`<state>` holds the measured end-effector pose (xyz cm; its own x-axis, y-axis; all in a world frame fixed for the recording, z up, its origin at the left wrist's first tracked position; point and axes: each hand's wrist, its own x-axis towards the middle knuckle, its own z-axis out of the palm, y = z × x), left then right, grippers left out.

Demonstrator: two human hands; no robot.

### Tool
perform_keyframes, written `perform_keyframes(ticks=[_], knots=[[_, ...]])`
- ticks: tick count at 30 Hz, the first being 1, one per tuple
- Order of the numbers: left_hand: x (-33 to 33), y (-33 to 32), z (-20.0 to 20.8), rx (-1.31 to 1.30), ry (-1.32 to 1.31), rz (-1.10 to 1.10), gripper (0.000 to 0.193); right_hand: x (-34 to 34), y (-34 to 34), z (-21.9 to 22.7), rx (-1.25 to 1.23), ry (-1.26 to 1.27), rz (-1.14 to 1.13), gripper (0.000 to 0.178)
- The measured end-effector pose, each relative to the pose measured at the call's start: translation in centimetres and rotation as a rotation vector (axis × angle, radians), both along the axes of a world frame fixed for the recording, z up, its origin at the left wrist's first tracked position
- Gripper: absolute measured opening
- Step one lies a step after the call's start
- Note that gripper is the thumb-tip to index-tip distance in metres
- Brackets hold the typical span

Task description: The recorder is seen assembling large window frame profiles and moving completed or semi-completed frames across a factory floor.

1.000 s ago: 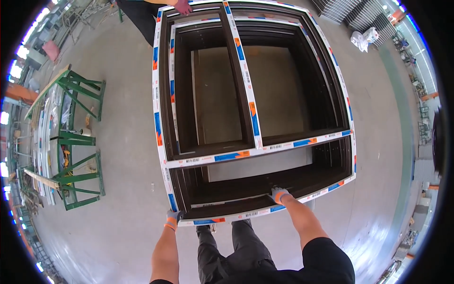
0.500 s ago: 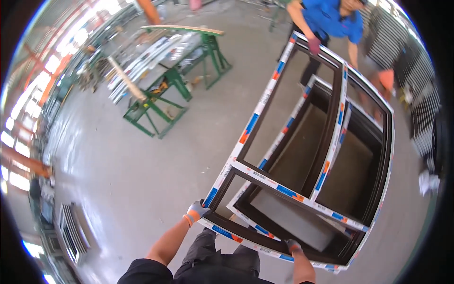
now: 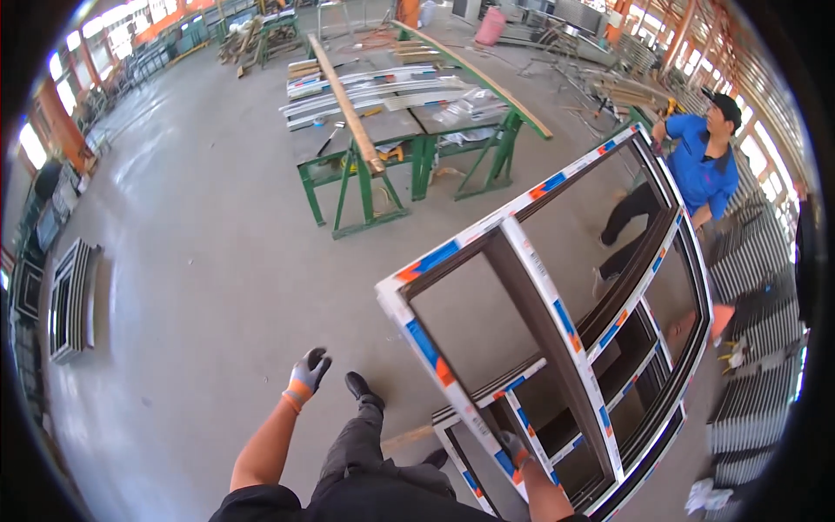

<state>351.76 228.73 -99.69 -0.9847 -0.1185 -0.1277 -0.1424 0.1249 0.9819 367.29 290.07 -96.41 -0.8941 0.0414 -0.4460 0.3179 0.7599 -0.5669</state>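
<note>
A large dark brown window frame [image 3: 544, 278], with white, blue and orange protective tape along its bars, is held tilted at my right. My right hand [image 3: 517, 451], in a grey and orange glove, grips its near side bar; the fingers are partly hidden. Apart from the frame, my left hand [image 3: 309, 370] hangs over the floor in a similar glove with dark fingertips, fingers loosely curved and apart, holding nothing. Beneath the lifted frame lie more taped frames [image 3: 520, 409]. At its far end a co-worker in a blue shirt [image 3: 704, 161] has a hand on the frame's corner.
Ahead stands a green-legged workbench [image 3: 422, 165] bearing white profiles, tools and a long wooden plank [image 3: 344, 100]. Tall stacks of grey frames [image 3: 757, 348] line the right side. A small frame stack [image 3: 74, 300] sits on the floor at far left.
My left hand has let go of the frame's corner and moved away to the left. The held frame has swung and tilted up off the ones below. The co-worker now stands further right in view.
</note>
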Motion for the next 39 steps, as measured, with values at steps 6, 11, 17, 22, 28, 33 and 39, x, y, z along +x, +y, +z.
perform_keyframes(ticks=[6, 11, 17, 22, 28, 33, 39], knots=[[18.2, -15.8, -16.5, -0.515, -0.586, -0.331, 0.050, -16.7, 0.5, 1.9, -0.462, -0.227, -0.433, 0.032], [30.0, -29.8, -22.5, -1.153, -0.398, -0.373, 0.023, -30.7, -4.0, 2.8, -0.682, -0.274, -0.638, 0.049], [15.1, -36.6, -18.8, -0.343, -0.922, 0.533, 0.027, -41.9, -8.2, 6.5, -0.517, -0.277, -0.653, 0.050], [6.8, -39.4, -17.8, -0.564, -0.709, 0.548, 0.027, -50.9, -14.0, 5.7, -0.384, -0.325, -0.664, 0.050], [-0.9, -41.5, -19.3, 0.065, -0.974, 0.577, 0.024, -64.2, -26.2, 6.8, -0.295, -0.365, -0.638, 0.056], [-0.3, -43.0, -20.0, 0.293, -1.198, 0.761, 0.016, -71.4, -43.6, 14.4, -0.198, -0.425, -0.692, 0.063], [-3.1, -56.8, -24.4, 0.550, -1.282, 0.908, 0.020, -81.3, -45.7, 6.8, -0.280, -0.330, -0.771, 0.069]])
